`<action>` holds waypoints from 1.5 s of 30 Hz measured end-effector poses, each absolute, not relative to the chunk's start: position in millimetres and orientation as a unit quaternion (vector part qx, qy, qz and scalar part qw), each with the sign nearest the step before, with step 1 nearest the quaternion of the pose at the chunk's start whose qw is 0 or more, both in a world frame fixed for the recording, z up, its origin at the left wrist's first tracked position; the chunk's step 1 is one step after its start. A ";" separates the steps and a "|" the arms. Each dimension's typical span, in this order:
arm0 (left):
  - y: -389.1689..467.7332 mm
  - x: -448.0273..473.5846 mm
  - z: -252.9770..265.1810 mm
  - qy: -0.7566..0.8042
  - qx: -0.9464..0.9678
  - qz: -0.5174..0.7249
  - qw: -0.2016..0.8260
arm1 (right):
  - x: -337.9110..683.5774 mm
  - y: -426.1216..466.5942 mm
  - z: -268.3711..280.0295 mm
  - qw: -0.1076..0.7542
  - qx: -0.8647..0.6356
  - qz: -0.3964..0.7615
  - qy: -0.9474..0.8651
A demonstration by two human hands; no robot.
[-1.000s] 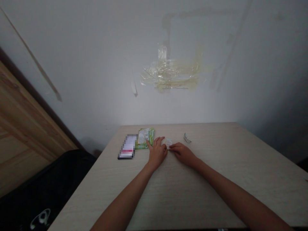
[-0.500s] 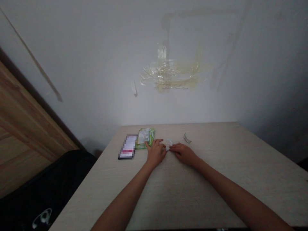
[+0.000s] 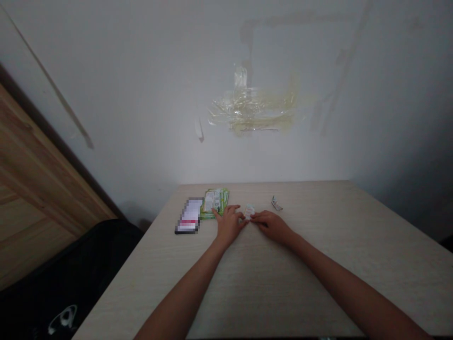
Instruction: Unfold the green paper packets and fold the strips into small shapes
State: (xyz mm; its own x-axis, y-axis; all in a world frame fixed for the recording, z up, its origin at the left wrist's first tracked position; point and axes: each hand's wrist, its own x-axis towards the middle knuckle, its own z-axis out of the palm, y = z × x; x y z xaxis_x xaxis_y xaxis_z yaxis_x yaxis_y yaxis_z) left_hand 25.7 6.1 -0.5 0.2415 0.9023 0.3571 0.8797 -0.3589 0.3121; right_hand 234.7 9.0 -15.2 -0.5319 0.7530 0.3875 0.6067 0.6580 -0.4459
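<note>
Right hand [image 3: 272, 225] partly covers the pale, unreadable paper [image 3: 249, 210].

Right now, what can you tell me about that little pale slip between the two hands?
The slip is whitish with faint markings and looks thin, perhaps paper or film. It lies on the wood-grain table, the right hand's fingertips at its near right edge, the left hand beside it, contact unclear.

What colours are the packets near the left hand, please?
The packets are green and white; see the head view.
</note>
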 end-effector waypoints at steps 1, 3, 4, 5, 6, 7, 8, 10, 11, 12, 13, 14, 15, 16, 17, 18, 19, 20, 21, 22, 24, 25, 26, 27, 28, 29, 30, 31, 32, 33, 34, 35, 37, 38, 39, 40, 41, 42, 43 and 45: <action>6.1 26.0 -1.2 0.569 0.785 0.245 0.021 | 234.9 9.1 -15.3 0.283 -0.392 0.128 -0.866; 5.8 26.6 -2.0 0.578 0.779 0.243 0.018 | 235.2 9.3 -15.6 0.283 -0.390 0.126 -0.867; 5.7 27.0 -2.2 0.583 0.776 0.241 0.019 | 235.3 9.4 -15.7 0.283 -0.390 0.126 -0.867; 5.5 27.3 -2.3 0.587 0.773 0.239 0.021 | 235.4 9.5 -15.7 0.283 -0.390 0.126 -0.867; 5.4 27.6 -2.4 0.591 0.771 0.238 0.025 | 235.3 9.7 -15.8 0.283 -0.390 0.126 -0.867; 5.5 27.9 -2.4 0.594 0.768 0.237 0.030 | 235.3 9.8 -15.8 0.284 -0.390 0.125 -0.867; 5.7 28.0 -2.6 0.596 0.766 0.237 0.035 | 235.1 9.9 -15.9 0.284 -0.389 0.123 -0.867; 6.5 28.1 -3.2 0.603 0.761 0.237 0.046 | 234.9 10.2 -16.2 0.285 -0.388 0.119 -0.868; 7.1 28.1 -3.8 0.606 0.758 0.237 0.051 | 234.8 10.2 -16.4 0.286 -0.387 0.118 -0.869; 7.7 28.1 -4.4 0.608 0.756 0.238 0.055 | 234.7 10.2 -16.5 0.286 -0.386 0.118 -0.869; 8.3 28.1 -5.1 0.610 0.754 0.238 0.057 | 234.6 10.1 -16.6 0.285 -0.386 0.118 -0.869; 8.7 28.1 -5.8 0.611 0.753 0.237 0.059 | 234.6 9.9 -16.5 0.285 -0.386 0.117 -0.870; 9.0 28.2 -6.5 0.612 0.753 0.237 0.058 | 234.5 9.6 -16.3 0.284 -0.385 0.117 -0.870; 9.2 28.3 -7.1 0.611 0.753 0.237 0.057 | 234.4 9.2 -15.9 0.283 -0.384 0.115 -0.872; 9.2 28.4 -7.6 0.611 0.753 0.237 0.054 | 234.3 8.8 -15.3 0.280 -0.382 0.114 -0.873; 9.1 28.5 -8.1 0.611 0.754 0.237 0.051 | 234.3 8.4 -14.6 0.277 -0.380 0.112 -0.875; 8.9 28.5 -8.4 0.611 0.754 0.237 0.047 | 234.2 8.0 -13.9 0.274 -0.378 0.110 -0.877; 8.7 28.4 -8.7 0.610 0.755 0.236 0.044 | 234.2 7.7 -13.4 0.272 -0.377 0.109 -0.879; 8.5 28.2 -9.0 0.608 0.757 0.236 0.041 | 234.2 7.6 -13.1 0.270 -0.376 0.108 -0.880; 8.4 28.0 -9.3 0.607 0.758 0.235 0.039 | 234.3 7.7 -13.1 0.270 -0.376 0.107 -0.880; 8.2 27.8 -9.6 0.606 0.760 0.233 0.037 | 234.7 8.2 -13.9 0.269 -0.374 0.104 -0.882; 8.1 27.8 -9.7 0.607 0.759 0.232 0.037 | 234.9 8.5 -14.5 0.267 -0.373 0.101 -0.883; 7.9 28.0 -9.8 0.609 0.758 0.232 0.036 | 234.9 8.8 -15.1 0.263 -0.371 0.096 -0.885; 7.6 28.3 -9.8 0.612 0.756 0.231 0.034 | 234.8 8.9 -15.4 0.259 -0.370 0.089 -0.888; 7.2 28.8 -9.7 0.614 0.754 0.231 0.031 | 234.4 8.8 -15.4 0.253 -0.370 0.080 -0.890; 6.7 29.4 -9.5 0.616 0.752 0.231 0.027 | 233.7 8.5 -15.1 0.247 -0.371 0.071 -0.892; 6.1 29.9 -9.3 0.618 0.751 0.231 0.023 | 232.8 7.9 -14.5 0.242 -0.373 0.060 -0.894; 5.5 30.5 -9.0 0.621 0.749 0.229 0.020 | 231.7 7.2 -13.6 0.236 -0.375 0.047 -0.895; 5.0 30.9 -8.7 0.625 0.748 0.225 0.018 | 230.4 6.5 -12.7 0.229 -0.378 0.034 -0.896; 4.7 31.2 -8.4 0.628 0.746 0.220 0.019 | 229.2 5.8 -11.9 0.222 -0.380 0.020 -0.897; 4.6 31.2 -8.0 0.630 0.746 0.215 0.021 | 228.0 5.2 -11.2 0.216 -0.383 0.008 -0.898; 4.7 31.1 -7.6 0.632 0.745 0.210 0.025 | 227.0 4.9 -10.9 0.210 -0.384 -0.003 -0.899; 5.5 30.4 -6.8 0.635 0.745 0.199 0.035 | 225.7 4.8 -11.1 0.202 -0.386 -0.019 -0.900; 6.2 29.8 -6.5 0.637 0.745 0.194 0.040 | 225.3 5.1 -11.6 0.200 -0.386 -0.024 -0.900; 7.0 29.1 -6.3 0.638 0.745 0.190 0.043 | 225.1 5.4 -12.1 0.200 -0.386 -0.027 -0.900; 7.9 28.3 -6.1 0.638 0.746 0.186 0.046 | 225.1 5.8 -12.7 0.200 -0.385 -0.028 -0.900; 8.9 27.4 -5.9 0.637 0.747 0.183 0.047 | 225.1 6.1 -13.3 0.202 -0.385 -0.028 -0.900; 10.0 26.3 -5.7 0.636 0.748 0.181 0.049 | 225.2 6.3 -13.8 0.205 -0.385 -0.027 -0.900; 11.1 25.2 -5.6 0.635 0.749 0.180 0.051 | 225.3 6.4 -14.3 0.208 -0.384 -0.025 -0.899; 13.3 22.9 -5.4 0.635 0.749 0.178 0.062 | 225.6 6.5 -15.2 0.214 -0.385 -0.017 -0.898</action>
